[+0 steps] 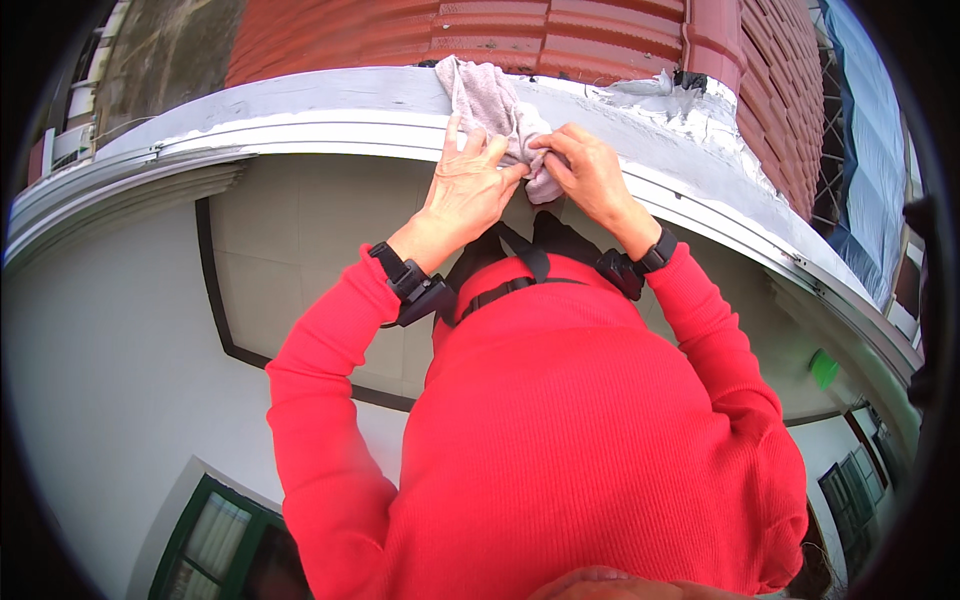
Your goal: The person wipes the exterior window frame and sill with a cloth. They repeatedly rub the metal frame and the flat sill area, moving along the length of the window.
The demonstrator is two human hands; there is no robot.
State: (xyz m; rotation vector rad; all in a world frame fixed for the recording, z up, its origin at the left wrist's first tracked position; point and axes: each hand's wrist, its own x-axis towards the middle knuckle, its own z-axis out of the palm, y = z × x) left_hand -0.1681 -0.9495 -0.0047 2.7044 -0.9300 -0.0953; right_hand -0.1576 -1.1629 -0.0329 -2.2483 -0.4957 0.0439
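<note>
A pale pink cloth (486,96) lies bunched across the white sliding-window track (337,129), its far end resting on the grey outer ledge (322,91). My left hand (469,184) presses on the cloth's near left side, fingers spread forward, with the thumb at a fold. From the right, my right hand (594,172) pinches a gathered part of the cloth between thumb and fingers. Below that grip, the cloth's lower end hangs over the track's inner edge. The parts of the track under the cloth are hidden.
Beyond the ledge slopes a red tiled roof (487,34). Flaking white coating (697,112) covers the ledge at right. Blue sheeting (874,150) hangs at far right. Beige floor tiles (262,262) lie below me, with a green-framed window (217,547) behind.
</note>
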